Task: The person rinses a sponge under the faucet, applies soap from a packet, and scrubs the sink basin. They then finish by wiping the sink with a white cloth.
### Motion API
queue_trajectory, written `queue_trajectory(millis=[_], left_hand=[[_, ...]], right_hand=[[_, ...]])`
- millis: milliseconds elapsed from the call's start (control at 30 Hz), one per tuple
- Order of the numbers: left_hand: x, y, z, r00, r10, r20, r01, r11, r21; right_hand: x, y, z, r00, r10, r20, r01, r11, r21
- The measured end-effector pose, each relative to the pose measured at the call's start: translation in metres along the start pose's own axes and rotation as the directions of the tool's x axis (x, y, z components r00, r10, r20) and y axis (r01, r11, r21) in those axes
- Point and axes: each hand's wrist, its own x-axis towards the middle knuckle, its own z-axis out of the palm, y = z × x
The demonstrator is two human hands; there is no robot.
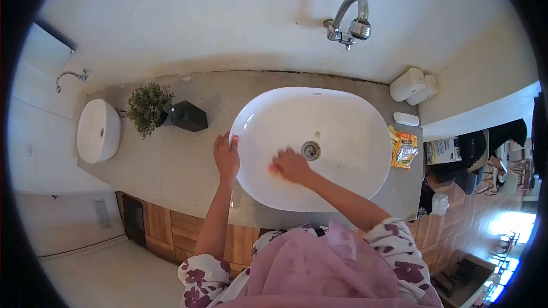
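Observation:
A white oval sink basin (354,194) stands on the grey counter in front of me. My left hand (226,159) rests against its left rim, fingers stretched out along the outside and the thumb touching the edge. Inside the basin, my right hand (290,165) is closed and pressed low near the inner surface, slightly blurred. A small pinkish-orange patch shows at its fingertips; what it is I cannot make out. Just right of that hand lies the round metal drain (310,150). A few small dark specks dot the basin floor.
A chrome faucet (355,17) juts from the wall above. Orange-yellow packets (405,149) lie right of the basin, near white dispensers (407,84). Left are a dark bottle (189,116), a bushy plant (147,108) and a second basin (98,131). People sit at far right.

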Motion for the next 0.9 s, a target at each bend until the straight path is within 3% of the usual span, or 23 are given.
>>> queue_trajectory(millis=[100,200,300,400,433,500,567,700,767,833,900], left_hand=[[-0.001,0.006,-0.001,1.0,-0.017,0.009,0.017,1.0,-0.013],[0.0,0.008,-0.004,0.999,-0.021,0.029,0.022,1.0,-0.021],[0.002,0.008,-0.005,0.999,-0.022,0.047,0.024,0.999,-0.032],[0.0,0.012,-0.006,0.999,-0.018,0.033,0.02,0.998,-0.053],[0.0,0.012,-0.006,1.0,-0.003,0.004,0.003,0.998,-0.058],[0.0,0.009,-0.005,1.0,-0.006,-0.008,0.006,0.999,-0.046],[0.001,0.007,-0.002,1.0,-0.002,-0.015,0.001,0.999,-0.04],[-0.001,0.009,-0.001,1.0,0.006,-0.025,-0.007,1.0,-0.009],[0.0,0.008,-0.005,1.0,0.019,-0.019,-0.019,1.0,-0.013],[0.001,0.007,-0.003,1.0,0.015,-0.015,-0.015,1.0,0.016],[0.0,0.013,-0.005,1.0,0.009,-0.006,-0.009,1.0,-0.008]], right_hand=[[-0.074,0.01,-0.03,0.943,0.014,0.333,-0.036,0.997,0.061],[-0.109,0.031,-0.055,0.916,0.054,0.398,-0.126,0.98,0.155],[-0.1,0.029,-0.049,0.937,0.067,0.343,-0.132,0.977,0.169],[-0.049,0.014,-0.002,0.999,-0.036,-0.037,0.039,0.996,0.083],[-0.026,0.008,0.01,0.977,-0.095,-0.189,0.109,0.992,0.062],[0.026,-0.007,0.017,0.933,-0.07,-0.353,0.082,0.996,0.019],[0.067,-0.012,0.015,0.898,0.004,-0.44,0.006,1.0,0.02],[0.055,-0.011,0.008,0.903,0.066,-0.426,-0.011,0.991,0.131],[0.03,-0.013,0.004,1.0,-0.018,-0.018,0.02,0.993,0.12],[-0.007,-0.013,-0.008,0.956,-0.119,0.269,0.067,0.978,0.195],[-0.05,0.007,-0.017,0.919,-0.233,0.317,0.126,0.937,0.326]])
